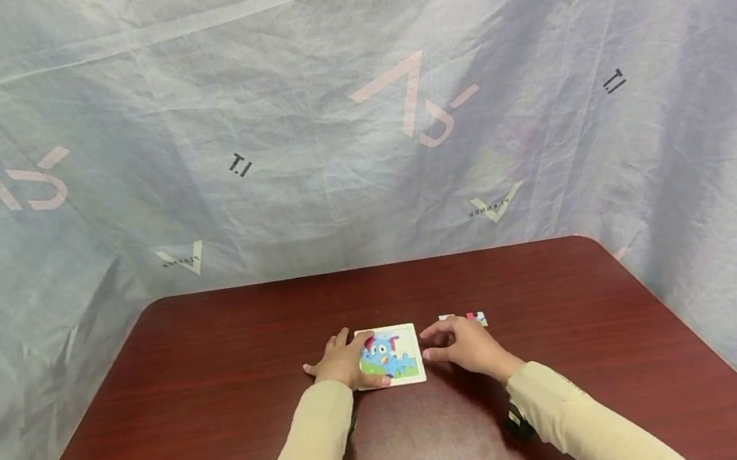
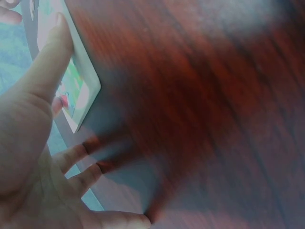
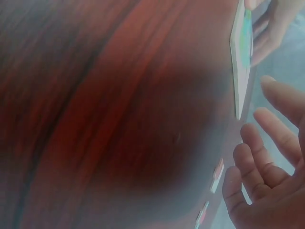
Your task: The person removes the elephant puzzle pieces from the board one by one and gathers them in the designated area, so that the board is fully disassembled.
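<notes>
A square jigsaw puzzle in a white-rimmed tray (image 1: 419, 352) lies on the table, showing a blue cartoon elephant over green. A pale bare patch shows at the picture's right side. My left hand (image 1: 341, 367) spreads over the tray's left side, thumb and forefinger resting on it. In the left wrist view, the thumb lies across the tray (image 2: 90, 86) and the other fingers reach onto the table. Just right of the tray is my right hand (image 1: 467, 343), fingers loosely bent, with nothing visible between them. Loose puzzle pieces (image 1: 481, 318) lie just beyond that hand, partly hidden by it.
The dark red-brown wooden table (image 1: 229, 344) extends around the tray on all sides. Grey printed fabric (image 1: 310, 215) hangs behind the table and along both sides. A dark band (image 1: 517, 423) sits at the right sleeve's wrist.
</notes>
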Demonstrator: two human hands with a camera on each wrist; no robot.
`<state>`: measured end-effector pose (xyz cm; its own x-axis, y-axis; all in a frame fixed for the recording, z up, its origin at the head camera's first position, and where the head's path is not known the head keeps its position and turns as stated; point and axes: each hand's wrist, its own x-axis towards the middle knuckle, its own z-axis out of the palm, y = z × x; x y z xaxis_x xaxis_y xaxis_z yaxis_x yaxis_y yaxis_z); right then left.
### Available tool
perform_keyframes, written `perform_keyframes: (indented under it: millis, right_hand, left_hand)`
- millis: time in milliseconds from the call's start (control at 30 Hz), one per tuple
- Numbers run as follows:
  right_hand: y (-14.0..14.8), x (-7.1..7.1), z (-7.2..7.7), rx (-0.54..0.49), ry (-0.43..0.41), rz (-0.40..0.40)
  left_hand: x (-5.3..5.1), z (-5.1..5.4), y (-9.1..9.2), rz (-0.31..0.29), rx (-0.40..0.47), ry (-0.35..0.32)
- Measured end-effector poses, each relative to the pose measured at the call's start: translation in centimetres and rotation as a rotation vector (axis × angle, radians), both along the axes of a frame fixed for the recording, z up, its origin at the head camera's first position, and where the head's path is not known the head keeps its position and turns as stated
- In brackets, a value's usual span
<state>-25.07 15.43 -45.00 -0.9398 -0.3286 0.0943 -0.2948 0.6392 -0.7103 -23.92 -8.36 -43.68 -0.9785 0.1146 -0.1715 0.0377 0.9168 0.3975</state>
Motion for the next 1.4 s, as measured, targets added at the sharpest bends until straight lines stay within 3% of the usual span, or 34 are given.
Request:
perform_keyframes:
  millis: [200, 600, 1100, 1400]
  right_hand:
    - [-0.7, 0.3, -0.2, 0.004, 0.010, 0.099]
    - [-1.7, 0.3, -0.4, 0.061, 0.058, 0.172]
    - [-2.6, 0.5, -0.6, 0.038, 0.059, 0.072]
    - [-2.4, 0.1, -1.0, 0.072, 0.113, 0.039]
  left_hand:
    - [0.0, 0.1, 0.0, -0.004, -0.003, -0.006]
    - [-0.2, -0.3, 0.0, -0.006, -0.007, -0.016]
    - [-0.1, -0.2, -0.1, -0.003, -0.003, -0.001]
    - [0.0, -0.1, 0.0, -0.004, 0.005, -0.006]
